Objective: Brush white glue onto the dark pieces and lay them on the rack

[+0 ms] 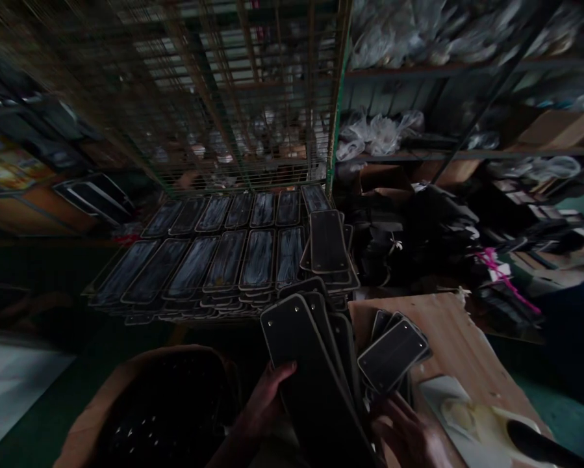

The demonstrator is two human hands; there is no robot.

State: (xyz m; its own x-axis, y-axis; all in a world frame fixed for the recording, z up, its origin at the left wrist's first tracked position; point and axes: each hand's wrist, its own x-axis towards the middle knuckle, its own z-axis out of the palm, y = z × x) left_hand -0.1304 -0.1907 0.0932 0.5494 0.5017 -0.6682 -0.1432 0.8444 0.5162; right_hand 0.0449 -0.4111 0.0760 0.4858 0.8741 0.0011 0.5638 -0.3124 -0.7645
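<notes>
My left hand grips a fanned stack of long black flat panels by their left edge, thumb over the top panel. My right hand sits below and to the right of the stack, fingers curled beside a smaller pile of black panels resting on a wooden board. What the right hand holds is hidden in the dark. Ahead lie rows of the same dark panels, glossy and streaked, laid side by side on a wire rack.
A cardboard box of dark pieces stands at lower left. A wire-mesh cage rises behind the rack. Shelves with plastic bags and dark clutter fill the right. A white tray with a pale lump lies on the board.
</notes>
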